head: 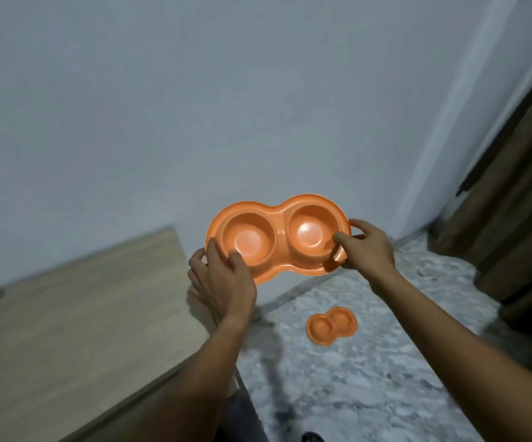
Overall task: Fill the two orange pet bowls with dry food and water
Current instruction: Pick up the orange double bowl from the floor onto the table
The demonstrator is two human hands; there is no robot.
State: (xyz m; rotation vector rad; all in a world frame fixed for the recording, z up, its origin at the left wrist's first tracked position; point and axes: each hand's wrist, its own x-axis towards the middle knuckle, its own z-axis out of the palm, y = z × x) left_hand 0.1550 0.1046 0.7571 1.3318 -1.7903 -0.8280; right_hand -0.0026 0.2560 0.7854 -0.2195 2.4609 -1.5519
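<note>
While both hands grip its ends at frame centre, left hand [223,279] and right hand [366,247], one orange double bowl [277,237] is aloft; the second bowl [331,326] lies on the floor [386,362] lower right.

Orange 2-well bowl [279,239] held aloft, empty; second orange bowl [331,326] upright, empty, on floor [370,378]

A pale wooden tabletop [67,314] fills the near left; a speckled grey floor [370,362] spreads to the right; a plain bluish wall [194,106] stands far behind; brown curtains [519,186] hang far right.
</note>
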